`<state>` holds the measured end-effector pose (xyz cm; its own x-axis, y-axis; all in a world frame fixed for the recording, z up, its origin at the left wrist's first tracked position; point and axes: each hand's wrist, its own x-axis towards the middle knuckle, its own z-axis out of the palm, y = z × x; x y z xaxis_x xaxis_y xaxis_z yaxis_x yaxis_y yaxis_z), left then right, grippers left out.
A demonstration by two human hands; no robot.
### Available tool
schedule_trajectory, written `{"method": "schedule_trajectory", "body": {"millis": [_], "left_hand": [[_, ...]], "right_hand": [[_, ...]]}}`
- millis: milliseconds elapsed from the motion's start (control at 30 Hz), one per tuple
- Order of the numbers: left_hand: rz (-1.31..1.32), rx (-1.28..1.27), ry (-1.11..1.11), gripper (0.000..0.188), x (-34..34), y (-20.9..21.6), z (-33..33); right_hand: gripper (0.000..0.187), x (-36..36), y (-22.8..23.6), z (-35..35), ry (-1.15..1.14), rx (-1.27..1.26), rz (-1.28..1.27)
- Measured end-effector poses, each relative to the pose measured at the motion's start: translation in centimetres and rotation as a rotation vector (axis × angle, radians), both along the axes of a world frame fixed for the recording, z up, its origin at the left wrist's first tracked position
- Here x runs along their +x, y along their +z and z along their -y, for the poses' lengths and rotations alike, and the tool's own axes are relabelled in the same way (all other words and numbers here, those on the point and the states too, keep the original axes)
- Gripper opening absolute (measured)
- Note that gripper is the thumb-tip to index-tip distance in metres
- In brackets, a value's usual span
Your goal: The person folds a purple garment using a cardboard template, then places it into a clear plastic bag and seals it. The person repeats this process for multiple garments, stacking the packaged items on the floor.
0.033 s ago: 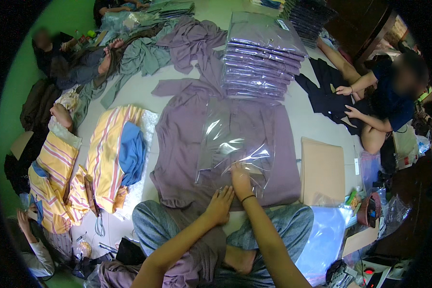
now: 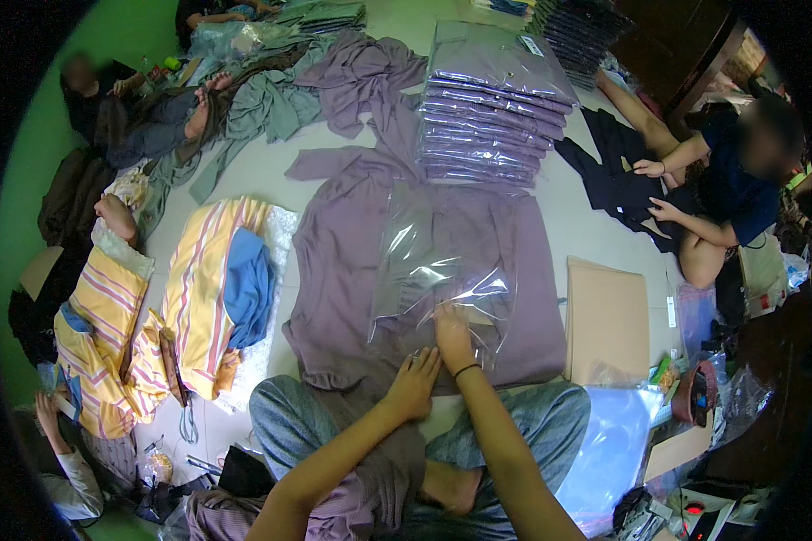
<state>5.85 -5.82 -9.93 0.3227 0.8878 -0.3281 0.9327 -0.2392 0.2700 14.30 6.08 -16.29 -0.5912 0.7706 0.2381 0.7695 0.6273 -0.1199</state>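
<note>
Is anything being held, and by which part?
It cannot be told: the right hand is at the near end of the clear plastic bag, the left hand beside it.

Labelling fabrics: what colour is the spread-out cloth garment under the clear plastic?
Dusty mauve-purple cloth garment; best seen in the head view.

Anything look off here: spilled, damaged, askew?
Nothing looks spilled or plainly damaged. Untidiest spot: a crumpled heap of mauve fabric left of the stack of mauve garments in clear plastic; its loose folds contrast with the neat layers. The clear rectangular plastic bag at the right hand just looks creased.
</note>
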Motion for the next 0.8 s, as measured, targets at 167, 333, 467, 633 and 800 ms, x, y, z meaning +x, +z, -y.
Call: {"method": "schedule_trajectory", "body": {"millis": [167, 333, 467, 633, 800], "left_hand": [[0.282, 0.09, 0.076, 0.061, -1.1, 0.3, -0.4], [0.557, 0.163, 0.365, 0.024, -3.1, 1.7, -0.6], [0.713, 0.495, 0.87, 0.019, -6.1, 1.6, -1.7], [1.219, -0.22, 1.175, 0.022, -9.8, -1.3, -1.4], [1.265, -0.207, 1.119, 0.022, -10.5, -3.2, -1.2]], "right_hand": [[0.032, 1.2, 1.2, -0.6, 0.048, -0.228, -0.034], [0.037, 4.3, 3.7, 0.7, 0.147, -0.197, -0.091], [0.04, 5.8, 6.8, 3.0, 0.121, -0.545, 0.371], [0.041, 8.0, 10.6, 4.9, 0.329, -0.636, 0.025], [0.056, 9.9, 10.5, 4.0, 0.05, -0.37, 0.189]]}}
